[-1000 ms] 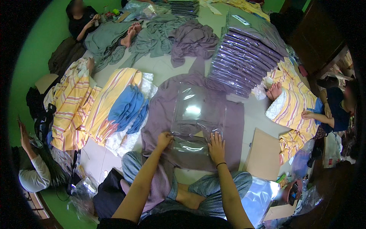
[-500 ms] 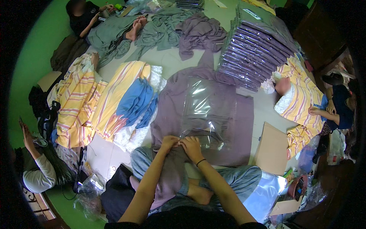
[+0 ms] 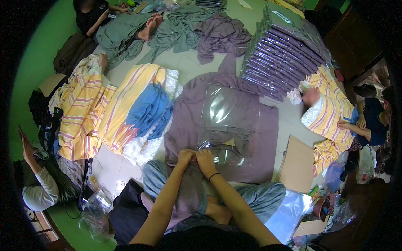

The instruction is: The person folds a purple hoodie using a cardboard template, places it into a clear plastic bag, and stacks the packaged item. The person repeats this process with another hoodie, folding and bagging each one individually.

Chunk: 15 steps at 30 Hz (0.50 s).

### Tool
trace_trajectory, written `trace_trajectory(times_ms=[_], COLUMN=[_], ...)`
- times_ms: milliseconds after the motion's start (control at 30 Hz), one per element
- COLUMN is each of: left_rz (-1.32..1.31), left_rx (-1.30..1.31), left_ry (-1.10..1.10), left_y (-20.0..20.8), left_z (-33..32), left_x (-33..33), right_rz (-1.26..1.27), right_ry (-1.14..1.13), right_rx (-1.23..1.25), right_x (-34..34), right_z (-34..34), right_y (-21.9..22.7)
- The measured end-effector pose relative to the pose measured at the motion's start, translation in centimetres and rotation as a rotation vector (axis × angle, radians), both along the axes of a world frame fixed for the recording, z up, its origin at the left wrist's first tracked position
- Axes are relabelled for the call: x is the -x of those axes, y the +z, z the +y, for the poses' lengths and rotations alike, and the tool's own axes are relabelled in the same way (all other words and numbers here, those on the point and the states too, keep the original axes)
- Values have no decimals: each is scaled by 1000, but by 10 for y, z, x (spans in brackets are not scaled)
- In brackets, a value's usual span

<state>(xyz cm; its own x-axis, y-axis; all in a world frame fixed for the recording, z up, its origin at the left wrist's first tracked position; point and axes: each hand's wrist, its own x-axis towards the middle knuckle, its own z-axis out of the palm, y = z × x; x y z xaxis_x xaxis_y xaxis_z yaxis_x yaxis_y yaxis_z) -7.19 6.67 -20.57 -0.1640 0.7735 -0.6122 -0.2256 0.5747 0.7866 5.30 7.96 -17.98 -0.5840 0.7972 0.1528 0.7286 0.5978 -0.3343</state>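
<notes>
My left hand [image 3: 185, 158] and my right hand [image 3: 204, 160] meet at the near edge of a spread purple garment [image 3: 184, 113]. Both are closed, with fingertips pinched together on its cloth; the exact spot between them is too small to make out. From there the fabric drops over my lap. On the garment, just beyond my right hand, lies a clear plastic bag [image 3: 228, 115] with glare across it. Through the bag's lower part shows a small tan piece [image 3: 230, 142].
A tall stack of bagged purple garments [image 3: 280, 54] stands at the far right. Cardboard sheets [image 3: 295, 163] lie near my right knee. Striped yellow cloth [image 3: 130, 96] with blue fabric [image 3: 146, 111] is on the left. Other people sit or lie around the floor.
The view has shifted slightly. My hands stay together at the garment's edge, the right one a little more upright. A small tan piece now shows at the plastic bag.
</notes>
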Motion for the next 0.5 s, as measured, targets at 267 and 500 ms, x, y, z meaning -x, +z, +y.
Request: trace_trajectory(times_ms=[267, 500], left_rz=[72, 361], left_rx=[63, 51], left_ry=[-17, -294], left_y=[-8, -6], left_z=[4, 12], left_x=[-2, 12], right_rz=[329, -758], right_ry=[124, -1117], right_rx=[821, 442], right_x=[-122, -458], right_z=[6, -61], right_y=[9, 43])
